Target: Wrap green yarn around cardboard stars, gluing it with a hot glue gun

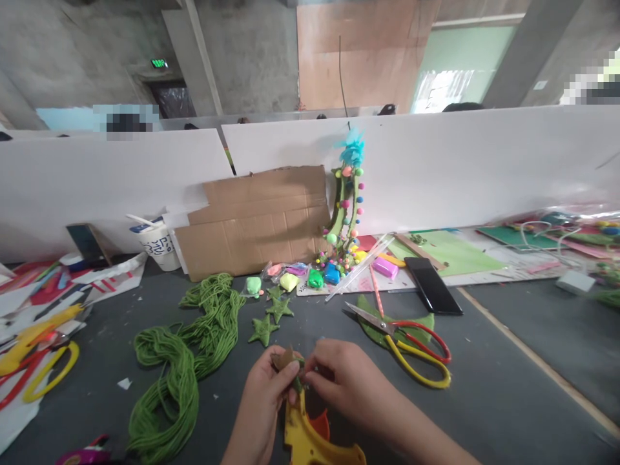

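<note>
At the bottom centre, my left hand (pixel 268 391) is closed on a small brown and green piece (pixel 289 361), its thumb pressed on top. My right hand (pixel 339 373) touches the piece's right side with fingers pinched; anything between those fingertips is too small to make out. Just below the hands lies a yellow glue gun (pixel 310 433) with an orange trigger, its tip close under the piece. Green yarn-covered stars (pixel 264 330) rest beyond my left hand. A skein of green yarn (pixel 167 381) lies to the left. Scissors (pixel 397 332) with red and yellow handles lie open on a green crescent shape (pixel 371 326).
Behind stand a decorated crescent (pixel 345 203) with coloured balls and a sheet of cardboard (pixel 256 226). Clay packets (pixel 315 279) lie before them. A black phone (pixel 433 285) is at the right, a paper cup (pixel 157 244) at the left. More scissors (pixel 53 371) lie far left.
</note>
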`<state>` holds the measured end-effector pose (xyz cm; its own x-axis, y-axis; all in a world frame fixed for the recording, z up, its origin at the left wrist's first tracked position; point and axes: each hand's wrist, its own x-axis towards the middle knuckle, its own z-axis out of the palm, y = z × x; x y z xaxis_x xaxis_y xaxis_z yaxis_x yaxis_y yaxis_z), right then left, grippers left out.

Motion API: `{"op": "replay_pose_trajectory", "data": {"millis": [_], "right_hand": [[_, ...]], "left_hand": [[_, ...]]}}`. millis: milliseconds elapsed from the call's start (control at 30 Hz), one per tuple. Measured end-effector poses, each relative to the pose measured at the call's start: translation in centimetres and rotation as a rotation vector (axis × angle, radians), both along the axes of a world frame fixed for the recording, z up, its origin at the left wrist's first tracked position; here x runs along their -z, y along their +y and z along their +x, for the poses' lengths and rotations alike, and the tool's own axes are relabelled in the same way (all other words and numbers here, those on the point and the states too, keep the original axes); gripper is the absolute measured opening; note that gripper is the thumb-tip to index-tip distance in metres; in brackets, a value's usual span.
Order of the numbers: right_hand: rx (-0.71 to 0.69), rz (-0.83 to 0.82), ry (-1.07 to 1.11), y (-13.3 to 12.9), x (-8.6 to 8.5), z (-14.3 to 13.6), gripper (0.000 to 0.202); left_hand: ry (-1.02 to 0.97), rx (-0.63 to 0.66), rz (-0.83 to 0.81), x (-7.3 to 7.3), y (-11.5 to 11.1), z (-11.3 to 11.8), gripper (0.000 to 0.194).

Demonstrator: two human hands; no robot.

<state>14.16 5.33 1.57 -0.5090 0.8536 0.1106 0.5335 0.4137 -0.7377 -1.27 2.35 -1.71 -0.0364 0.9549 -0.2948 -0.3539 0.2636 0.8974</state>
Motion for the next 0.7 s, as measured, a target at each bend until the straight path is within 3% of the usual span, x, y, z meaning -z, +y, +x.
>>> {"op": "replay_pose_trajectory", "data": {"millis": [133,200,300,433,700], "right_hand": [[0.019,0.015,0.02,0.2,0.1,-0.1,0.013],[0.034,-0.024,0.077,0.5,-0.1,0.3,0.013],[0.051,-0.146,0.205,1.2,-0.1,0.8,0.012],[0.094,-0.469,0.428,1.5,0.4,0.8,0.006],[0.131,-0.801,0.611,1.1,1.7,-0.5,0.022]], "left_hand": [[0.209,0.026,0.059,-0.4,0.0,0.1,0.019],[0.219,0.065,0.081,-0.8,-0.1,0.0,0.018],[0.15,0.129,0.07,-1.1,-0.1,-0.1,0.015],[0.041,0.181,0.061,-1.0,-0.2,-0.4,0.01],[-0.173,0.085,-0.026,-1.3,-0.3,0.1,0.012]]}}
